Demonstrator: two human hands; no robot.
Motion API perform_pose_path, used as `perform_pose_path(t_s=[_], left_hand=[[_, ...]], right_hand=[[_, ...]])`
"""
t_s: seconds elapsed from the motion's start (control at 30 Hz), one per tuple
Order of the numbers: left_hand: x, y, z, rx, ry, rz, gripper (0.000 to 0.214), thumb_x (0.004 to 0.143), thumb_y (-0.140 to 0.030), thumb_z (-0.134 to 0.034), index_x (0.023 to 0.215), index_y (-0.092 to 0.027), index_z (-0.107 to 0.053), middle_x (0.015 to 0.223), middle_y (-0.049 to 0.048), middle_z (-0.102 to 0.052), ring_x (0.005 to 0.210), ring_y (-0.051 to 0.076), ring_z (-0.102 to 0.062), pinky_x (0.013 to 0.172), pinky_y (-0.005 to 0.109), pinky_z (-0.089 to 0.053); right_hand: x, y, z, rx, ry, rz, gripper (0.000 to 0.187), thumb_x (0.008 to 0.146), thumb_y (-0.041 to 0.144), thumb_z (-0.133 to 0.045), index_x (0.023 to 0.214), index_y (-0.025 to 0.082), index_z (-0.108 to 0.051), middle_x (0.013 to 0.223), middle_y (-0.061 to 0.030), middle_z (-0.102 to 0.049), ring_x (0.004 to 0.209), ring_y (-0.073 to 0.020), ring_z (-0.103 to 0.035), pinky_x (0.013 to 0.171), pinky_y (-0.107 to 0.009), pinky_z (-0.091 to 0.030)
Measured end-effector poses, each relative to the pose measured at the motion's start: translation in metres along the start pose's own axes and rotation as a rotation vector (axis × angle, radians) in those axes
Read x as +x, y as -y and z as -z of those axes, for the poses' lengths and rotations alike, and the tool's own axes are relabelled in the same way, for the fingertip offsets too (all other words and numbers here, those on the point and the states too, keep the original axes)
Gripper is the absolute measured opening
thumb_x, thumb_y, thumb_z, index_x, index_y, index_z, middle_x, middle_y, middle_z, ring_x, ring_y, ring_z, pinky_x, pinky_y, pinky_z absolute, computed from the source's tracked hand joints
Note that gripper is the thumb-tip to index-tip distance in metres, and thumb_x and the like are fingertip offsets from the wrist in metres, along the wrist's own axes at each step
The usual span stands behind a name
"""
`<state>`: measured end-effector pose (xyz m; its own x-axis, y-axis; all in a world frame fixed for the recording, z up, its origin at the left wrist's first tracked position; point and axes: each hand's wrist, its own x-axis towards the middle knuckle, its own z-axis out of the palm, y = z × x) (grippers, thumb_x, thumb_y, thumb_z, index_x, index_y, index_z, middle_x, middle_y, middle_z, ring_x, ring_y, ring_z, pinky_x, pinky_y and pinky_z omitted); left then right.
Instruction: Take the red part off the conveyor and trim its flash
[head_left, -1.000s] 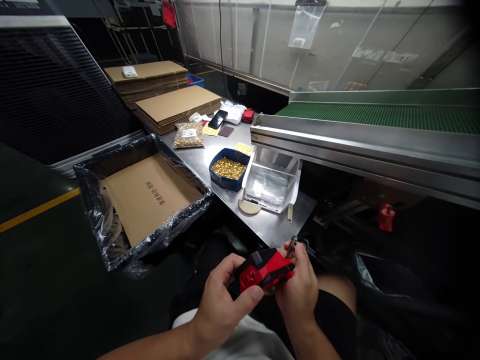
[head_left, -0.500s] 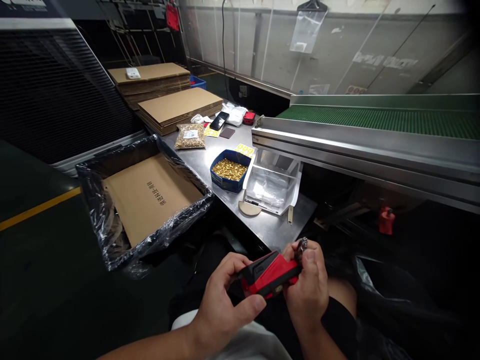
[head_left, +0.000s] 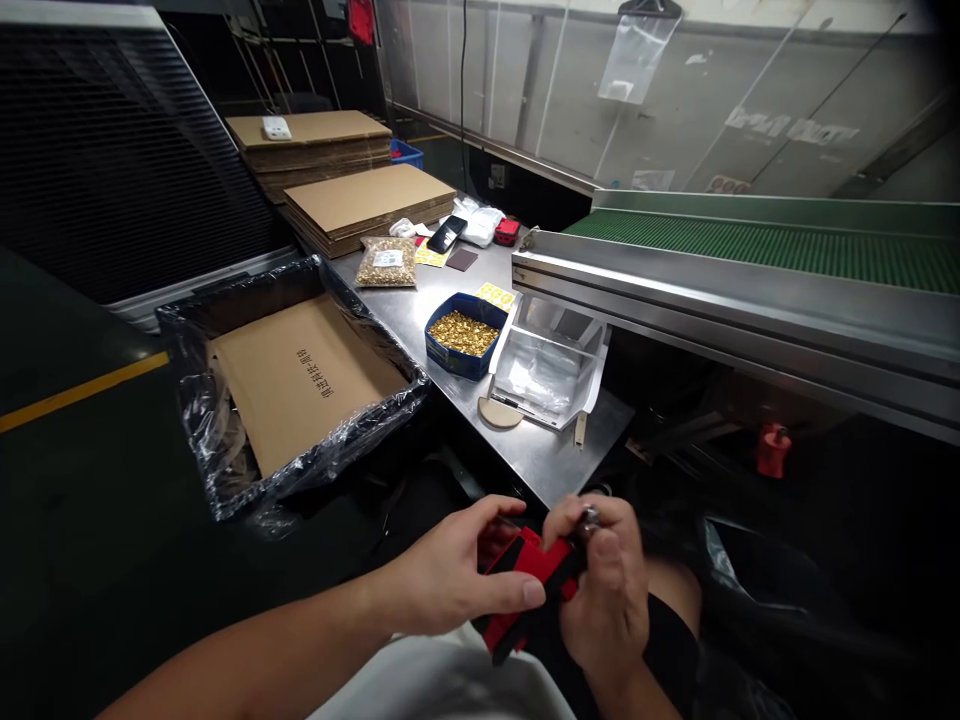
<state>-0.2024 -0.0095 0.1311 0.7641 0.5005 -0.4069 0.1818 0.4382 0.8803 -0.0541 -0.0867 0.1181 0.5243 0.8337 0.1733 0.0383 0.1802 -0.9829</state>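
Since a moment ago we have tipped the red and black gadget [head_left: 525,585] downward over our lap; left hand [head_left: 457,580] clamps it steady, right hand [head_left: 607,590] pinches a small metal piece [head_left: 587,518]. Beyond, brass bits fill a blue tray [head_left: 450,355].

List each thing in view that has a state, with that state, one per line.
Red and black device: held in both hands over the lap.
Left hand: closed on the device.
Right hand: closed on it, pinching a small metal piece.
Blue tray: open, filled with gold parts.
Lined box: open, cardboard sheet inside.
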Motion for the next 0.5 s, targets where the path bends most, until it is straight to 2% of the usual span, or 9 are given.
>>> perform_pose_path(t_s=[0.1,0.2,0.3,0.4,0.43,0.5], left_hand=[[-0.001,0.001,0.000,0.051,-0.096,-0.078,0.080,0.068,-0.042,-0.086,0.135,-0.024,-0.047,0.127,0.0094,-0.061,0.117,0.027,-0.058,0.106,0.042,-0.045],[-0.004,0.003,0.000,0.077,-0.162,-0.122,0.085,0.064,-0.040,-0.089,0.136,-0.028,-0.045,0.133,0.0073,-0.057,0.123,0.027,-0.055,0.109,0.042,-0.045],[-0.005,0.005,0.002,0.086,-0.166,-0.134,0.090,0.061,-0.039,-0.091,0.137,-0.029,-0.043,0.133,0.0070,-0.057,0.123,0.027,-0.055,0.109,0.045,-0.045],[-0.004,0.005,0.005,0.084,-0.173,-0.148,0.091,0.060,-0.037,-0.091,0.137,-0.028,-0.043,0.130,0.0074,-0.058,0.120,0.027,-0.057,0.109,0.046,-0.045],[-0.003,0.006,0.007,0.093,-0.180,-0.161,0.091,0.061,-0.036,-0.091,0.137,-0.027,-0.043,0.130,0.0075,-0.058,0.119,0.027,-0.058,0.108,0.046,-0.045],[-0.003,0.006,0.008,0.138,-0.206,-0.191,0.091,0.062,-0.033,-0.090,0.139,-0.027,-0.041,0.129,0.0068,-0.058,0.118,0.026,-0.058,0.107,0.045,-0.046]], right_hand=[[-0.004,0.001,-0.007,0.039,-0.222,0.045,0.024,0.100,0.038,-0.035,0.107,0.021,-0.051,0.100,-0.0084,-0.067,0.094,-0.0230,-0.065,0.078,-0.041,-0.054],[-0.004,-0.001,-0.010,-0.005,-0.320,0.080,0.025,0.100,0.037,-0.036,0.110,0.019,-0.050,0.107,-0.0116,-0.068,0.100,-0.0257,-0.067,0.086,-0.047,-0.054],[0.001,0.001,-0.010,-0.049,-0.300,0.150,0.025,0.100,0.038,-0.038,0.110,0.018,-0.050,0.101,-0.0110,-0.068,0.091,-0.0258,-0.070,0.076,-0.045,-0.058],[0.001,0.010,-0.004,0.015,-0.237,0.168,0.022,0.099,0.036,-0.040,0.106,0.019,-0.051,0.098,-0.0112,-0.070,0.085,-0.0266,-0.071,0.072,-0.046,-0.060],[-0.001,0.014,0.000,0.054,-0.203,0.202,0.021,0.098,0.035,-0.041,0.107,0.019,-0.051,0.097,-0.0111,-0.070,0.084,-0.0269,-0.072,0.069,-0.045,-0.061],[-0.007,0.024,0.008,0.113,-0.126,0.360,0.019,0.099,0.034,-0.041,0.110,0.023,-0.053,0.093,-0.0073,-0.071,0.075,-0.0244,-0.072,0.057,-0.039,-0.061]])
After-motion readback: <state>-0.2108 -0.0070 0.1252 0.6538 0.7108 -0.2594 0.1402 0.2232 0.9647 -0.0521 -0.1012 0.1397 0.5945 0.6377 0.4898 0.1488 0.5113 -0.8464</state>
